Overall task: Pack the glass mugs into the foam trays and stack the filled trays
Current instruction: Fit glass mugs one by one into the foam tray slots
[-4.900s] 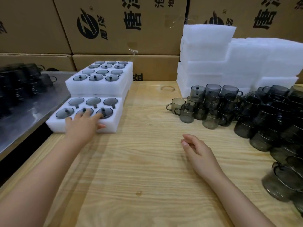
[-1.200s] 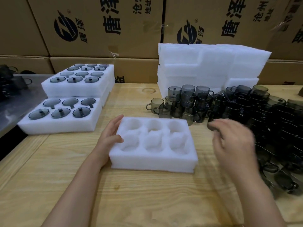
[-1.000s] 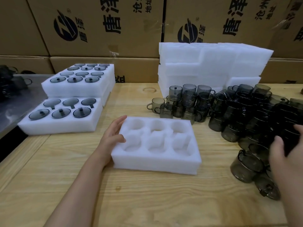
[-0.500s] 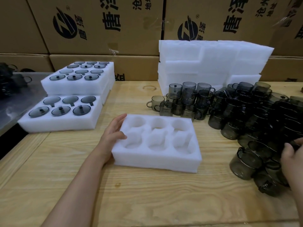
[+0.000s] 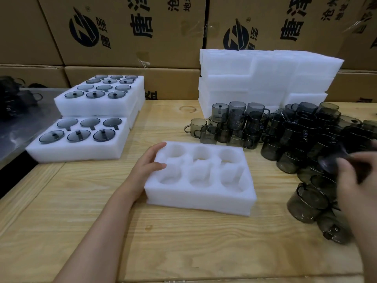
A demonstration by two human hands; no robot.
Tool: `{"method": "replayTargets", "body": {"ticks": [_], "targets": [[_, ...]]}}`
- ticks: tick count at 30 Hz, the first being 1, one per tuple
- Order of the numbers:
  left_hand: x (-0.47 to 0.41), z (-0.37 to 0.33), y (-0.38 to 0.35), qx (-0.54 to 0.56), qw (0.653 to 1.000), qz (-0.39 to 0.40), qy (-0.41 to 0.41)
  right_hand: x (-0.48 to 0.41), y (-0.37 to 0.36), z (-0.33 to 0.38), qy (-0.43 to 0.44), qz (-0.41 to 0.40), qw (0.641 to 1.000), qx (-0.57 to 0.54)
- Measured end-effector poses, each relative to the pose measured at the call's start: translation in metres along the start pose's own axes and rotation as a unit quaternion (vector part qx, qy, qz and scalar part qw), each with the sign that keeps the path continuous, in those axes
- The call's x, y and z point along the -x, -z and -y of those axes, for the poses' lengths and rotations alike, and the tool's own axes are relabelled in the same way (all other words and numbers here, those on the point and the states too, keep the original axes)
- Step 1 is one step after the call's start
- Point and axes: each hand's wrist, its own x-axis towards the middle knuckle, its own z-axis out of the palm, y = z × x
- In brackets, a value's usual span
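Empty tray (image 5: 197, 201) sits mid-frame on the worktop (image 5: 183, 246), long side toward the camera, with six open cavities in two rows of three.

Left hand (image 5: 145, 166): loose, fingers nearly straight along the tray's left wall, thumb resting on the rim by the near-left cavity. It touches the tray without clasping it.

Right hand (image 5: 353, 180): at the right edge of the frame and motion-blurred. Fingers and thumb look curled round a dark held mug (image 5: 334, 162), raised just above the mug pile (image 5: 285, 135).

The pile takes up the right of the frame, from behind the tray's far-right corner down to lower right. Mugs are stacked two high at the back. A tipped mug (image 5: 308, 203) lies on its side at the near end, under the right hand. A strip of bare worktop separates the tray's right wall from the pile.

Filled tray (image 5: 79, 153) is at left, holding six mugs and well apart from the empty tray. Behind and touching it is a filled stack (image 5: 98, 108).

Foam stack (image 5: 265, 78) stands upper centre-right, behind the pile. Cartons (image 5: 142, 27) line the back. A metal surface (image 5: 18, 129) at far left carries more dark mugs, blurred.
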Motion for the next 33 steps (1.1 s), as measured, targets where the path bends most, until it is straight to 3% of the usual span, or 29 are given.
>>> {"method": "replayTargets", "body": {"ticks": [2,4,7,10,14,19,25,28,33], "targets": [[0.001,0.001,-0.002,-0.014,1.000,0.013,-0.002,0.005,-0.021,0.027,0.072,0.000,0.996,-0.049],[0.002,0.002,-0.002,-0.023,1.000,0.015,-0.001,0.009,-0.050,0.066,0.095,0.063,0.983,-0.143],[0.007,0.002,-0.003,-0.032,0.999,0.000,-0.007,0.008,-0.091,0.109,0.063,0.198,0.944,-0.255],[0.012,0.003,-0.008,-0.029,0.999,-0.018,-0.018,0.003,-0.121,0.139,0.005,0.332,0.897,-0.292],[0.013,-0.002,-0.020,-0.005,0.994,-0.061,-0.085,0.005,-0.140,0.154,0.008,0.417,0.859,-0.297],[0.010,-0.007,-0.024,-0.025,0.984,-0.060,-0.163,0.011,-0.143,0.158,0.064,0.485,0.837,-0.244],[0.008,-0.003,-0.023,0.069,0.984,-0.093,-0.132,0.010,-0.140,0.159,0.091,0.510,0.832,-0.196],[0.004,-0.004,-0.021,0.045,0.982,-0.133,-0.126,0.009,-0.138,0.157,0.102,0.530,0.814,-0.212],[-0.002,-0.002,-0.018,0.009,0.982,-0.143,-0.126,0.011,-0.141,0.155,0.112,0.527,0.814,-0.219]]}}
